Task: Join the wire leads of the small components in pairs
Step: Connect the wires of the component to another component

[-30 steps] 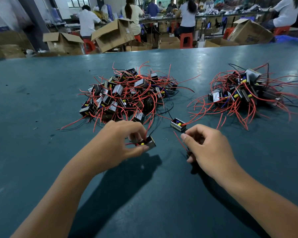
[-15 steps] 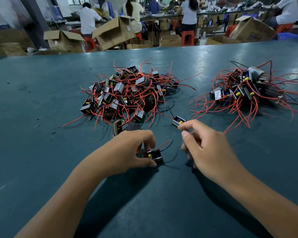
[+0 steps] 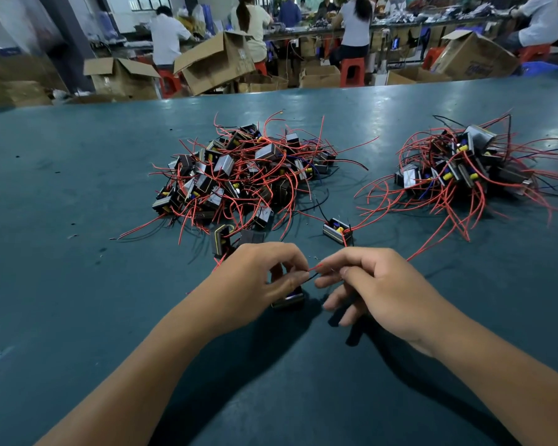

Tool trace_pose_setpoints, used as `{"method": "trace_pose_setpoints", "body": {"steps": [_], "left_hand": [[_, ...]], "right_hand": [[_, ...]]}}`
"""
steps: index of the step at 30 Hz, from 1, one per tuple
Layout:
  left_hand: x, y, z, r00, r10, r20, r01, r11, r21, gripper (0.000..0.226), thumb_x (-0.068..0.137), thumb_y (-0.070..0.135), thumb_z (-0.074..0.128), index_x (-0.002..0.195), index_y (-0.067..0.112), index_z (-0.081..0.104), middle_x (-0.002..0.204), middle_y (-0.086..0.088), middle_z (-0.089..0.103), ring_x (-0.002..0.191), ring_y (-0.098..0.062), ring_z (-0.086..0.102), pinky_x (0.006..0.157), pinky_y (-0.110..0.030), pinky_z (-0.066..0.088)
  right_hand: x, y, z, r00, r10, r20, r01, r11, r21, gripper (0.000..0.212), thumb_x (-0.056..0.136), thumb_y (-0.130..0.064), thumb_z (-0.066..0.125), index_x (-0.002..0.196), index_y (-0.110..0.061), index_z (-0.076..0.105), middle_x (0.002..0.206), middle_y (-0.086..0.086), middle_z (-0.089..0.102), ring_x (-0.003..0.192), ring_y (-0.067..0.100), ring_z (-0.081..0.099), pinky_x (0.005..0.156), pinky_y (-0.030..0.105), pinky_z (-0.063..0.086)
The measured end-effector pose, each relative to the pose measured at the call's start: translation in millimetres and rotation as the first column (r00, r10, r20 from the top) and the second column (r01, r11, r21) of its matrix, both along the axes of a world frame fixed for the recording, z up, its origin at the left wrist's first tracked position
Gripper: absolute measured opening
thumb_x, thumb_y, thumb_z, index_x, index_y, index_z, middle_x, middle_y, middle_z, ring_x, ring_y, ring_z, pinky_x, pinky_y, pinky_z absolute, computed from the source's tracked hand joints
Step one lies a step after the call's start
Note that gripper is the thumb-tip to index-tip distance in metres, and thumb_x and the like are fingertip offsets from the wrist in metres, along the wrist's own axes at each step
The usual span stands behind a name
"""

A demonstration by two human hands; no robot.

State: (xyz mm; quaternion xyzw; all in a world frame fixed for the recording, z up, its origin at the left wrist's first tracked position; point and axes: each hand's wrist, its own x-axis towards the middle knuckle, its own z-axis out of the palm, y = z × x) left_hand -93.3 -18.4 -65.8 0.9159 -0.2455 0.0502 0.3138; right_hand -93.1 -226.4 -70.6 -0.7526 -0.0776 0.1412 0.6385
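My left hand (image 3: 264, 278) pinches thin red and black leads above a small black component (image 3: 289, 299) that lies on the table beneath its fingers, mostly hidden. My right hand (image 3: 374, 284) pinches a red lead between thumb and forefinger; the fingertips of both hands almost meet. That red lead runs up to another small component (image 3: 337, 230) lying alone on the table just beyond my hands. A big pile of components with red wires (image 3: 242, 175) sits at centre. A second pile (image 3: 458, 169) sits to the right.
The work surface is a dark teal table (image 3: 78, 188). Two loose components (image 3: 221, 241) lie at the near edge of the centre pile. Cardboard boxes (image 3: 216, 62) and seated people at benches are behind the table's far edge.
My hands have come together at the middle. The left hand let the component settle on the table and took hold of its leads; the right hand brought its red lead up to meet them.
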Motion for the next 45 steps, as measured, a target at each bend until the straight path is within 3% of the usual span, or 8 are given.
{"method": "trace_pose_setpoints", "body": {"steps": [5,8,14,20,27,34,38,45], "left_hand": [[1,2,-2,1.000,0.012,-0.025,-0.013,1.000,-0.029,0.008,0.096,0.025,0.066,0.089,0.028,0.067,0.076,0.020,0.063,0.072,-0.005,0.057,0.061,-0.010,0.037],[2,2,-2,0.999,0.008,-0.050,-0.010,0.999,-0.034,0.008,0.097,0.024,0.066,0.090,0.029,0.066,0.080,0.022,0.065,0.072,-0.003,0.058,0.061,-0.011,0.039],[4,3,-3,0.997,-0.016,-0.082,0.013,1.000,-0.028,0.009,0.098,0.026,0.064,0.090,0.031,0.064,0.079,0.026,0.063,0.072,-0.004,0.059,0.062,-0.011,0.039],[3,10,-4,0.994,-0.009,-0.110,0.001,0.997,-0.073,0.010,0.099,0.031,0.061,0.089,0.032,0.061,0.081,0.015,0.065,0.074,-0.011,0.061,0.065,-0.024,0.048],[6,11,-2,0.990,-0.013,-0.137,-0.006,0.990,-0.142,0.011,0.101,0.025,0.058,0.090,0.026,0.060,0.078,0.011,0.066,0.070,-0.006,0.061,0.069,-0.032,0.053],[6,14,1,0.984,-0.003,-0.178,-0.016,0.994,-0.104,0.006,0.097,0.031,0.063,0.095,0.026,0.062,0.082,0.014,0.066,0.077,-0.004,0.062,0.073,-0.030,0.053],[4,23,4,0.916,-0.061,-0.396,0.053,0.998,-0.031,0.040,0.080,0.036,0.082,0.113,0.030,0.060,0.100,0.010,0.068,0.092,-0.006,0.064,0.081,-0.022,0.053],[5,20,3,0.968,0.045,-0.247,-0.024,0.996,0.085,0.029,0.079,0.037,0.083,0.095,0.031,0.060,0.090,0.016,0.067,0.083,-0.003,0.062,0.072,-0.017,0.050]], "right_hand": [[0,-7,8,0.999,-0.002,0.043,-0.003,0.992,0.127,0.024,0.101,-0.012,0.048,0.089,-0.003,0.066,0.074,0.011,0.070,0.059,0.021,0.063,0.042,0.030,0.049],[-1,-8,8,0.981,0.007,0.193,-0.015,0.999,0.044,0.013,0.095,-0.013,0.060,0.085,-0.006,0.065,0.069,0.006,0.069,0.057,0.018,0.063,0.042,0.027,0.048],[2,-11,2,0.948,-0.035,0.315,0.084,0.986,-0.143,0.017,0.096,-0.022,0.059,0.079,-0.021,0.060,0.062,-0.003,0.065,0.050,0.013,0.063,0.039,0.023,0.046],[10,-17,4,0.925,-0.180,0.336,0.207,0.977,-0.047,0.018,0.098,-0.027,0.056,0.081,-0.028,0.060,0.059,0.001,0.063,0.045,0.016,0.060,0.038,0.027,0.045],[-2,-7,-5,0.852,0.272,0.447,0.040,0.818,-0.574,0.022,0.094,-0.033,0.061,0.116,-0.035,0.060,0.060,-0.002,0.066,0.054,0.008,0.055,0.056,0.018,0.042],[0,-12,3,0.782,0.301,0.545,0.078,0.821,-0.566,0.015,0.089,-0.033,0.069,0.080,-0.026,0.059,0.064,-0.009,0.052,0.067,0.007,0.051,0.059,0.017,0.035],[0,-15,6,0.782,0.306,0.542,0.085,0.810,-0.580,0.014,0.088,-0.037,0.069,0.079,-0.030,0.060,0.074,-0.010,0.046,0.070,0.003,0.046,0.062,0.017,0.032],[1,-21,13,0.795,0.307,0.524,0.071,0.810,-0.582,0.020,0.087,-0.031,0.071,0.073,-0.032,0.057,0.076,-0.013,0.053,0.077,-0.001,0.052,0.067,0.010,0.035]]}}
